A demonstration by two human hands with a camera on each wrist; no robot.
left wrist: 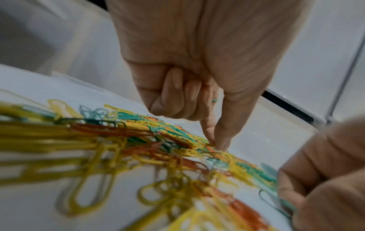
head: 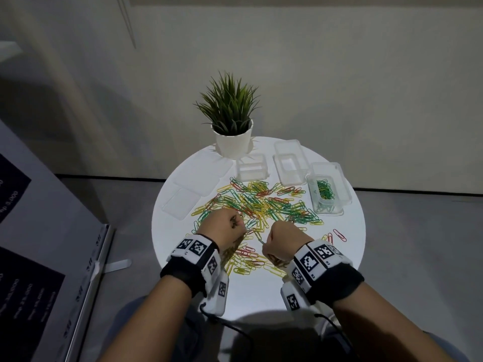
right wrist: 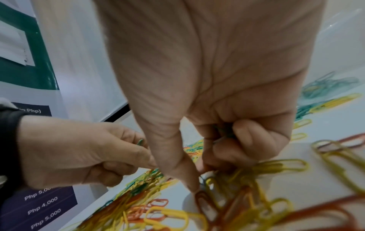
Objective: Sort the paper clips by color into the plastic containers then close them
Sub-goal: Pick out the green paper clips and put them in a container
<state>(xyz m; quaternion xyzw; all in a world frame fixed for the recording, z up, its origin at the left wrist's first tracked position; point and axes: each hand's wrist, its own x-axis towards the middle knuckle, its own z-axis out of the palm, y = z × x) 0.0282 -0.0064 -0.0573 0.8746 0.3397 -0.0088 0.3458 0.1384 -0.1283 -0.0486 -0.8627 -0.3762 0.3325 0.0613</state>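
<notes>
Both hands, the left hand [head: 226, 223] and right hand [head: 282, 239], pinched green clips beside the pile [head: 261, 205]; tangled neighbours of another colour might have ridden along.

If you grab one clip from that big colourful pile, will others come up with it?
Probably yes. The paper clips lie tangled and overlapping on the table, so their loops may hook together. They look thin and light, so a pinch by the left hand should lift them easily, though they likely slide on the smooth top.
</notes>
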